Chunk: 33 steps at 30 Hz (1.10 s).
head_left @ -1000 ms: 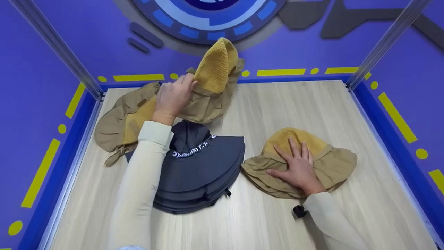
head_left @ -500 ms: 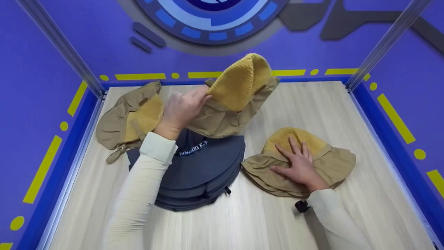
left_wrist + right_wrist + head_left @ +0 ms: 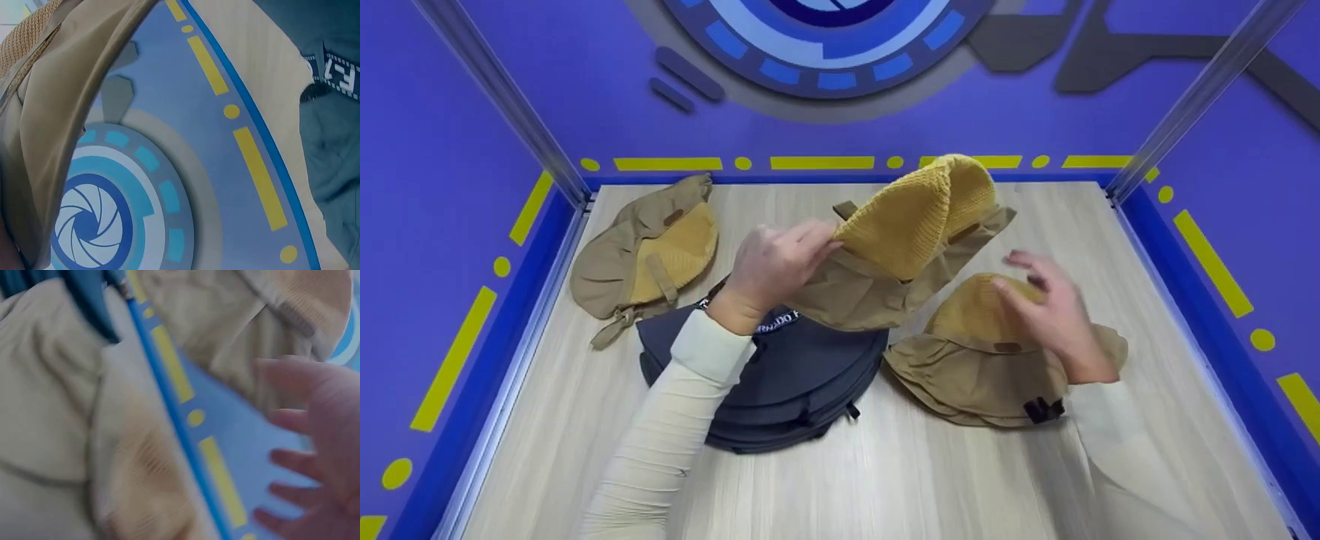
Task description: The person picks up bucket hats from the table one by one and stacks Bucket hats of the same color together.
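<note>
My left hand point(image 3: 784, 262) pinches the edge of a yellow-and-khaki bucket hat point(image 3: 892, 225), which hangs tilted above the table. In the left wrist view, the khaki brim point(image 3: 62, 107) of that hat fills the left side. Over a second yellow-and-khaki hat pile point(image 3: 960, 375) hovers my right hand point(image 3: 1054, 315), its fingers spread and slightly bent with nothing in them. The right wrist view shows these fingers point(image 3: 292, 464) apart from the held hat's brim point(image 3: 225, 332). Below my left hand lies a stack of dark grey hats point(image 3: 795, 375) with white lettering on the band.
Another yellow-and-khaki hat point(image 3: 649, 255) lies folded at the table's back left, its strap trailing forward. Blue printed panels point(image 3: 840, 127) enclose the wooden table point(image 3: 885, 480) at the back and both sides, with metal posts point(image 3: 1192, 105) in the corners.
My left hand has carried its hat rightward and toward me, from the back left to near the other khaki pile. My right hand has lifted off that pile.
</note>
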{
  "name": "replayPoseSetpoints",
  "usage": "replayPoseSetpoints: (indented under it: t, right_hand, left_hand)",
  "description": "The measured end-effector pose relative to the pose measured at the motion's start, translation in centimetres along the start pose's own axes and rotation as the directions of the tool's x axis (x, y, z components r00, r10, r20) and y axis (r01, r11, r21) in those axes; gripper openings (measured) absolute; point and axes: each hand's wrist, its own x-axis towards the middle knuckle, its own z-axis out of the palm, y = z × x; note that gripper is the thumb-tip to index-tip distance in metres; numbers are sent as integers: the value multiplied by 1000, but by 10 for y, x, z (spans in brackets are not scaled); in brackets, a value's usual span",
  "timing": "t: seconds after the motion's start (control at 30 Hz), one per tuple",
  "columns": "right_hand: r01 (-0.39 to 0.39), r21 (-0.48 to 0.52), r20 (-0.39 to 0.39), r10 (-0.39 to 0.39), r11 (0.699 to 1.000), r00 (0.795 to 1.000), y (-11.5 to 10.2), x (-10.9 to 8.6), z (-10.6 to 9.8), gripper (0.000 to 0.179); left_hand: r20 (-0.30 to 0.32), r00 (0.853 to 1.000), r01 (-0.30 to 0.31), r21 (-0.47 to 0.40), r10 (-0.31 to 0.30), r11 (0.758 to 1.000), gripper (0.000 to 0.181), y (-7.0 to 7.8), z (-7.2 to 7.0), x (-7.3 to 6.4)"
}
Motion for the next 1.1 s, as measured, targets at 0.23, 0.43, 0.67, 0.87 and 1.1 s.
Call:
replayPoseSetpoints:
  t: [0.23, 0.43, 0.67, 0.87, 1.1]
  right_hand:
    - [284, 16, -291, -267, 959, 919, -39, 31, -21, 54]
    - [325, -137, -161, -345, 936, 925, -41, 40, -23, 24]
    - [323, -296, -222, -394, 899, 892, -35, 35, -23, 27]
    - [249, -375, -303, -372, 893, 877, -31, 29, -27, 37]
    - [190, -418, -277, -324, 888, 905, -19, 24, -40, 37]
  left_hand:
    - [-28, 999, -34, -55, 33, 998, 29, 12, 7, -4]
    - [-60, 998, -29, -71, 24, 997, 33, 19, 18, -10]
    - [-64, 996, 48, -97, -55, 994, 36, 29, 30, -15]
    - [-18, 987, 153, -143, -157, 978, 23, 38, 39, -13]
    - [65, 955, 294, -135, -288, 946, 16, 51, 56, -7]
